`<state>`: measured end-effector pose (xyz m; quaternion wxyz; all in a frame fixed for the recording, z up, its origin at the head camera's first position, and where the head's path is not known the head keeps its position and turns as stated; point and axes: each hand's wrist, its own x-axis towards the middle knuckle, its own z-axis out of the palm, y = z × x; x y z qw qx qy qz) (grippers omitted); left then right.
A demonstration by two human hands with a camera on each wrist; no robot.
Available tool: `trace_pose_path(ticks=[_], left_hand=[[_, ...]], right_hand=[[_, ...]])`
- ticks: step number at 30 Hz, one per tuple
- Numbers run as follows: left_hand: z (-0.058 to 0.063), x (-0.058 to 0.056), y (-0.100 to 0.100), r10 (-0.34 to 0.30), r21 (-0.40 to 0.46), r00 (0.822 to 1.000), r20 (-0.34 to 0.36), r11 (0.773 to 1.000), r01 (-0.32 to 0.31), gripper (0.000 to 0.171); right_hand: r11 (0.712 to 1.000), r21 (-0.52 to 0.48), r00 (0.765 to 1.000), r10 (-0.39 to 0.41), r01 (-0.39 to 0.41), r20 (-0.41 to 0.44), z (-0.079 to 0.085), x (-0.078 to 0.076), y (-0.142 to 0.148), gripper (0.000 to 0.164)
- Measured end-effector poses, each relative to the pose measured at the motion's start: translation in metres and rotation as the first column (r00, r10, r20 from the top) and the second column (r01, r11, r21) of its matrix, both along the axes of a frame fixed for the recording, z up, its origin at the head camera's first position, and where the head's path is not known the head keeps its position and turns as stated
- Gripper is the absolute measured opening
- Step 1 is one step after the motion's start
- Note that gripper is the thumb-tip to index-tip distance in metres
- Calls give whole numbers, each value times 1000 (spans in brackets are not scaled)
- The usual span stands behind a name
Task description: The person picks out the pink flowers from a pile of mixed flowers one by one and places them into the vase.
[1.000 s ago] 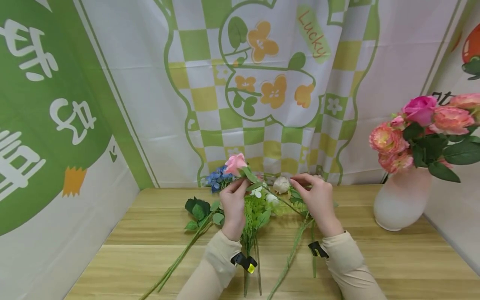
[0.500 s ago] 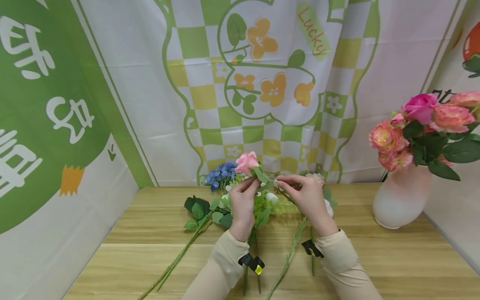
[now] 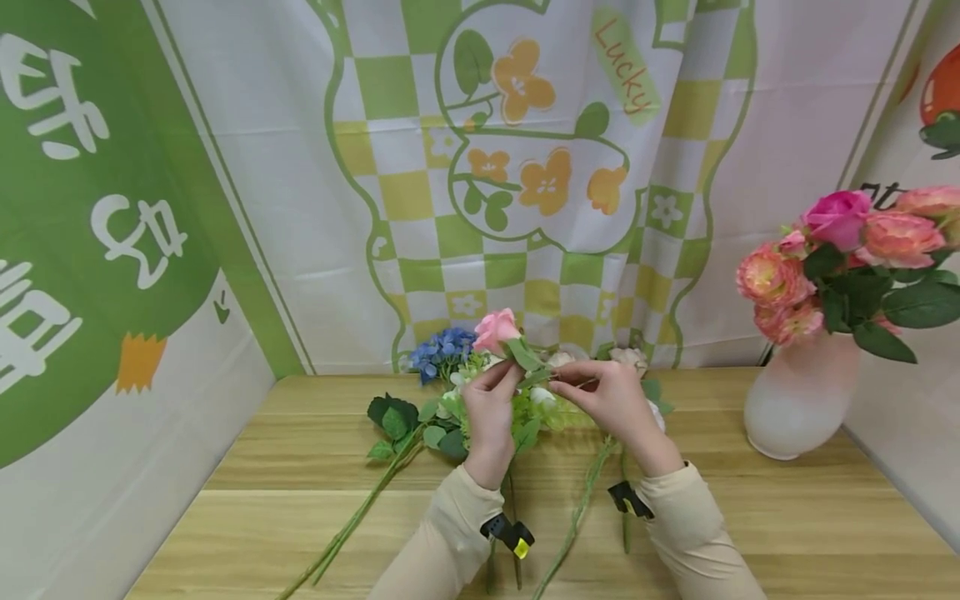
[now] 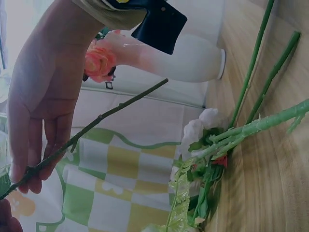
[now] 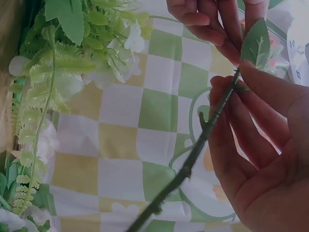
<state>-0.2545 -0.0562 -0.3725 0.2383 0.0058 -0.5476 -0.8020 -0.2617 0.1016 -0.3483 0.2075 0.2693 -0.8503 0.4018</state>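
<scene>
A pink artificial rose (image 3: 495, 331) is held up over the flowers lying on the table. My left hand (image 3: 491, 421) pinches its stem just under the bloom, thumb and fingers together. My right hand (image 3: 619, 410) pinches the same stem farther down, beside a green leaf (image 5: 256, 46). Past the right fingers, the thin, knobbly stem (image 5: 193, 157) runs on to a bare cut end, which shows in the left wrist view. Behind the hands lie a blue hydrangea (image 3: 441, 353), yellow-green foliage and white blossoms, partly hidden by the hands.
A pink-and-white vase (image 3: 798, 400) of pink and coral flowers stands at the right. Dark-leaved stems (image 3: 360, 504) lie at the left of the wooden table (image 3: 247, 467), and a thick green stem (image 3: 577, 525) points toward the front. A checked cloth (image 3: 525, 275) hangs behind.
The right hand has come in leftward along the rose's stem, close to the left hand. The left hand and the bloom have shifted slightly right, then both hands stay nearly still.
</scene>
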Motion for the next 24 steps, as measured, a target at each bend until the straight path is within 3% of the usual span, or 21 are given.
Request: trace_pose_path(ticks=[5,15,24], left_hand=[[-1,2,2,-15,-9,1000,7,1000,16,21],[-5,0,3,-32,-28,999,1,999,32,21],[-5,2,4,-48,-49,999,-10,998,47,21]], right_hand=[[1000,8,999,-25,25,-47,-2,-2,-1,11],[998,8,997,-65,66,-27,-1,0,0,11],[989,40,979,-133,141,-151,-2,1,-2,11]])
